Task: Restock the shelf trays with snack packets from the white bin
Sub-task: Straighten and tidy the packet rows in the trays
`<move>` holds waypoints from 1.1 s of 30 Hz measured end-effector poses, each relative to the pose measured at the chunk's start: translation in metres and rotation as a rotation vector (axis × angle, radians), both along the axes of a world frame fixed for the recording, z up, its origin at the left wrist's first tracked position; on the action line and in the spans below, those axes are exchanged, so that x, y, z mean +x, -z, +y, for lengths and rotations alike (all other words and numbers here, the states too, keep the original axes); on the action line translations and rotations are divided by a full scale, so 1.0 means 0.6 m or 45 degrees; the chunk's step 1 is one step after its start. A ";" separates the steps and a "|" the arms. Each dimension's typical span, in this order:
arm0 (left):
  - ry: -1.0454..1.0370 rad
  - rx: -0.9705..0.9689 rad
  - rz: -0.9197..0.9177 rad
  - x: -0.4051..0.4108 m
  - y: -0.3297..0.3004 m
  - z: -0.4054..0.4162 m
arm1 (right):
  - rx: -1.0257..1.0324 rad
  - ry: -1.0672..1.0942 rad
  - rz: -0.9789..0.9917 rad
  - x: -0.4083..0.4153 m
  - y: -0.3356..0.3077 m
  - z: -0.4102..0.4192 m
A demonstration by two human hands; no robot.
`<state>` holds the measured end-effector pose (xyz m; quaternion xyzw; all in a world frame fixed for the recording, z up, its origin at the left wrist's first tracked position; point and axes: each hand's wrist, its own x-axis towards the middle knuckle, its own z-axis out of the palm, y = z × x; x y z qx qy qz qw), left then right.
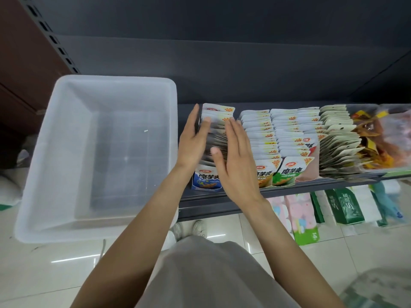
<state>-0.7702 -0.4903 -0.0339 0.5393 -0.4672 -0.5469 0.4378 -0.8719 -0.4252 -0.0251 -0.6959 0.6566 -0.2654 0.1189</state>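
Dark shelf (222, 203): white bin (44, 152) sits at its left end, overhanging the front edge. Right of it, rows of snack packets (262, 134) stand packed front to back, up to the front lip. Tiled floor (44, 274) below carries tissue packs (302, 218) under the shelf's right half.

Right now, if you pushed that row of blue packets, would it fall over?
Probably: the blue packets stand thin and upright, so they likely tip like dominoes. Both hands lie flat against the row, seemingly steadying it. They look light and glossy, perhaps slippery.
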 end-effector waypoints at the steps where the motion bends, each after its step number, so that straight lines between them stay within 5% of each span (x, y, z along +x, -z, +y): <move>1: -0.017 0.018 0.046 0.003 -0.005 0.005 | 0.037 -0.066 0.042 0.001 -0.001 0.003; 6: 0.022 0.123 0.243 0.021 0.004 0.026 | 0.181 -0.139 0.185 0.003 0.014 -0.038; 21: 0.190 0.080 -0.046 0.006 0.006 -0.025 | -0.219 -0.251 0.325 -0.068 -0.069 -0.155; 28: 0.198 0.110 -0.059 0.001 0.010 -0.028 | 0.036 -0.343 0.681 -0.054 -0.078 -0.198; 33: 0.207 0.076 -0.058 0.000 0.010 -0.029 | 0.012 -0.357 0.590 -0.061 -0.099 -0.194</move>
